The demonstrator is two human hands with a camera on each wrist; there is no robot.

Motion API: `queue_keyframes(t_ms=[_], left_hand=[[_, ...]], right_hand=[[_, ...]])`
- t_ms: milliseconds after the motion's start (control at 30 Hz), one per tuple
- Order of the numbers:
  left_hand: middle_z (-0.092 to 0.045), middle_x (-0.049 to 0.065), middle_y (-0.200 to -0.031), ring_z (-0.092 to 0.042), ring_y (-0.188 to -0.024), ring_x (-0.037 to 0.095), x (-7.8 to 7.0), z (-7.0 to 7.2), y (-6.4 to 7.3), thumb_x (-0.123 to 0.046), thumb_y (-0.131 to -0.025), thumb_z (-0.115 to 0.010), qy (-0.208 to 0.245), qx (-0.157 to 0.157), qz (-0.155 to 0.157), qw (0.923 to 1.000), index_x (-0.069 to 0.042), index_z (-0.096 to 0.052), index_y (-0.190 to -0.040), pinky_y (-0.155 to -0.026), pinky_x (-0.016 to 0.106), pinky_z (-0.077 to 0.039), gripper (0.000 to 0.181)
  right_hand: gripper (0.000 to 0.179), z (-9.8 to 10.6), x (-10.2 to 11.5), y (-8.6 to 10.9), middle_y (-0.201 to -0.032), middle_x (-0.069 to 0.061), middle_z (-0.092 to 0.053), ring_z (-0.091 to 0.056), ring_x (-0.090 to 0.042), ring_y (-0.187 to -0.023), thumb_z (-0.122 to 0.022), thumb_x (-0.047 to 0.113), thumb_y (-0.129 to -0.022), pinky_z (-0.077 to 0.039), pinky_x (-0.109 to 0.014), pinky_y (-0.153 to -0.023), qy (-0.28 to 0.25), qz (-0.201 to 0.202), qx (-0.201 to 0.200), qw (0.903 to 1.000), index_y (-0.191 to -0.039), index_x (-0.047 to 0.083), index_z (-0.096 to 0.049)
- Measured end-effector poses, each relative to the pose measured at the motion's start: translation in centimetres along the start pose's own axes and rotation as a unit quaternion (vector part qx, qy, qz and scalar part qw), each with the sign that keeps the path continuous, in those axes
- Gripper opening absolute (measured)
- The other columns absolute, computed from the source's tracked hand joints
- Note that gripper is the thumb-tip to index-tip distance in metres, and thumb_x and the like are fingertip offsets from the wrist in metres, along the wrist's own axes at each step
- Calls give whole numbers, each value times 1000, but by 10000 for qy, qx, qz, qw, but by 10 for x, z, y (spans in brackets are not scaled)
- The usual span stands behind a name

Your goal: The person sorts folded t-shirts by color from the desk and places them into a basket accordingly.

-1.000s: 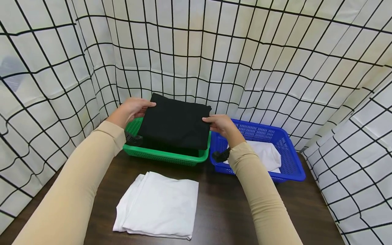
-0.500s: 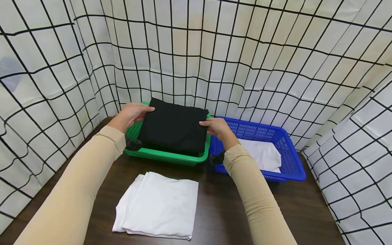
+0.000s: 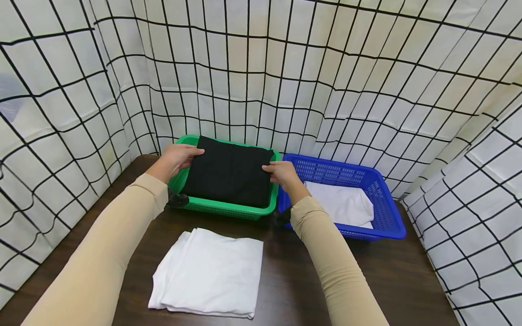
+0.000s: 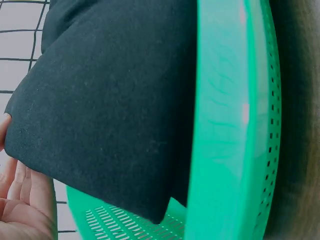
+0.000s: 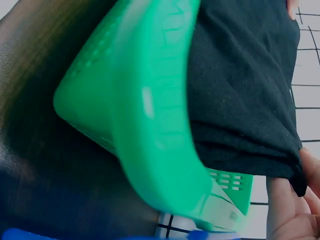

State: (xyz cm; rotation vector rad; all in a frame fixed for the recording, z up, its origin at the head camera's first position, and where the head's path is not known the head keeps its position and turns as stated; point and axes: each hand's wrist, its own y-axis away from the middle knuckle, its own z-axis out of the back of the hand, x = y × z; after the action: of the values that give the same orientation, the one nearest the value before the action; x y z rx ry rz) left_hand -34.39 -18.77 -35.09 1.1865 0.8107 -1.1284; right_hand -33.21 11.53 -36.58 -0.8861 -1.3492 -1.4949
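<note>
A folded black cloth (image 3: 230, 172) lies within the rim of the green plastic basket (image 3: 228, 209). My left hand (image 3: 176, 158) pinches its left side near the far corner, thumb on top and fingers beneath. On the opposite side my right hand (image 3: 283, 173) pinches the right edge the same way. In the left wrist view the cloth (image 4: 105, 110) drapes down beside the basket's green rim (image 4: 222, 120). The right wrist view shows the folded layers of the cloth (image 5: 245, 95) gathered at the thumb and fingers of my right hand (image 5: 295, 205).
A folded white cloth (image 3: 212, 274) lies on the dark wooden table (image 3: 297, 280) in front of the green basket. To the right stands a blue basket (image 3: 383, 203) holding another white cloth (image 3: 342, 203). A white curtain (image 3: 228, 59) with black grid lines surrounds the table.
Both hands have lowered the black cloth from above the green basket down into it. My right hand has shifted slightly left and down. The white cloths and baskets stay in place.
</note>
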Motion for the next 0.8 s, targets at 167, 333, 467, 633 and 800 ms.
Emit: queue_keyframes(t_ms=[167,333,467,633,800], left_hand=[[-63,-5,-110,-64,-72,-5,5,-1,-1,-31,-95,-67,8,-63,57,10000,-6,-36,-153,-81,19,-57,70],[-61,5,-130,-66,-86,0,8,-3,-1,-32,-96,-65,-106,-95,65,9999,-8,-35,-154,-90,22,-57,69],[-47,14,-152,-60,-124,21,11,-5,1,-35,-98,-62,-268,-133,111,9995,-10,-33,-155,-109,34,-48,69],[-42,16,-155,-47,-139,31,16,-9,2,-31,-99,-62,-232,-156,123,9995,-8,-33,-155,-115,40,-42,67],[-39,17,-157,-45,-141,33,19,-11,2,-30,-99,-62,-240,-243,69,9994,-6,-34,-154,-116,42,-40,66]], right_hand=[[55,-5,-4,2,-143,-16,-57,-61,-29,-126,-68,14,-95,-51,-39,-106,26,-14,-103,9999,-145,4,-49],[54,-12,-7,3,-147,-17,-52,-57,-31,-130,-68,12,-94,-49,-41,-108,66,66,-281,9996,-144,3,-51],[53,-16,-13,3,-148,-18,-51,-56,-33,-131,-68,13,-95,-49,-43,-108,250,118,-333,9991,-144,3,-51],[52,-19,-20,2,-149,-19,-50,-56,-35,-131,-67,14,-95,-49,-44,-108,493,190,-351,9980,-144,2,-51],[53,-20,-22,2,-148,-19,-51,-57,-35,-130,-66,13,-96,-49,-45,-108,649,313,-336,9968,-145,2,-50]])
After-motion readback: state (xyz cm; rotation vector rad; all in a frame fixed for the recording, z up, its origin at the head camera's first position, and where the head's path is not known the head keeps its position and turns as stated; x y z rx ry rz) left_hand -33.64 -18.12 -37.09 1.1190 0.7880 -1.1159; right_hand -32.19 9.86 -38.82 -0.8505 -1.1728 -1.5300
